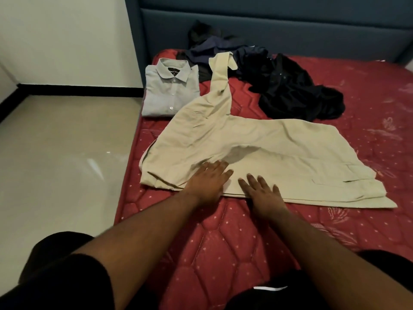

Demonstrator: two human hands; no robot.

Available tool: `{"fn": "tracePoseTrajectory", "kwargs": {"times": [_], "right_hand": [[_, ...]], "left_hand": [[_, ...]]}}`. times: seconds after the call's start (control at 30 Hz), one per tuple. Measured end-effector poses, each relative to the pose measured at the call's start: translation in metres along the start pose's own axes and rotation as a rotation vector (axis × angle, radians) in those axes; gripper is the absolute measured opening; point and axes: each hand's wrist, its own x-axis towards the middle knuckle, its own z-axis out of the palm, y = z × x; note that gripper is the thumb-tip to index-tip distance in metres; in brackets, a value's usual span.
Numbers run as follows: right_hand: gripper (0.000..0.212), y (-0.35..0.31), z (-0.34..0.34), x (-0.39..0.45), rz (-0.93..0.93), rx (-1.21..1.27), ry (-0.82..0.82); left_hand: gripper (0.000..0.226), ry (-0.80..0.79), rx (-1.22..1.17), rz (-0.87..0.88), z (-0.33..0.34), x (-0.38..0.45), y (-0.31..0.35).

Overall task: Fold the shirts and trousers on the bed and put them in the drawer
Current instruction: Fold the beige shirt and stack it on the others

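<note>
Beige trousers (279,153) lie spread on the red mattress (223,242), one leg running right, the other bent up toward the headboard. My left hand (207,182) lies flat on the near edge of the trousers, fingers straight. My right hand (261,193) presses flat beside it, fingers spread on the same edge. A folded grey-blue shirt (171,90) lies at the mattress's far left. Behind it is a heap of dark navy and black clothes (279,86).
A blue padded headboard (290,21) stands at the back. The left edge of the bed drops to a glossy beige tiled floor (67,153) by a white wall. No drawer is in view.
</note>
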Motion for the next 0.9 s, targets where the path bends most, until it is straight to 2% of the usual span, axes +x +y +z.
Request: {"fn": "tracePoseTrajectory", "kwargs": {"times": [0.07,0.17,0.23,0.27,0.33,0.4,0.47,0.53,0.63,0.7,0.8,0.83,0.9], "right_hand": [[0.069,-0.002,0.005,0.0,0.015,0.028,-0.051],[0.07,-0.004,0.014,0.0,-0.003,0.043,-0.079],[0.077,0.0,0.012,0.002,-0.019,0.067,-0.122],[0.082,0.007,0.009,0.006,-0.027,0.09,-0.158],[0.08,0.018,-0.003,0.015,-0.059,0.163,-0.158],[0.085,0.036,-0.011,0.024,-0.037,0.232,0.011],[0.089,0.063,-0.004,0.029,-0.015,0.184,0.109],[0.084,0.098,0.013,0.027,-0.039,0.072,0.121],[0.077,0.148,0.012,0.021,0.152,0.107,0.118],[0.074,0.174,0.005,0.014,0.3,0.172,0.041],[0.067,0.193,-0.009,-0.017,0.369,0.273,-0.051],[0.062,0.193,-0.012,-0.034,0.373,0.264,-0.048],[0.062,0.18,-0.012,-0.051,0.37,0.162,-0.048]], "left_hand": [[0.057,-0.041,-0.08,-0.103,-0.005,0.034,0.004],[0.068,-0.243,-0.252,-0.35,-0.002,0.075,-0.015],[0.07,-0.278,-0.192,-0.413,0.007,0.083,-0.028],[0.068,-0.251,-0.11,-0.403,0.013,0.088,-0.027],[0.064,-0.084,0.038,-0.31,0.022,0.089,-0.013],[0.064,0.037,0.073,-0.154,0.032,0.085,0.0],[0.07,-0.026,0.002,-0.104,0.046,0.084,0.004],[0.071,-0.09,-0.063,-0.148,0.055,0.081,-0.001],[0.07,-0.134,0.005,-0.179,0.046,0.074,-0.005],[0.067,-0.038,0.07,-0.072,0.036,0.051,-0.002],[0.05,0.111,0.14,0.266,0.024,0.013,-0.003],[0.048,0.116,0.156,0.294,0.02,0.005,-0.003],[0.05,0.061,0.201,0.228,0.015,-0.002,-0.002]]}}
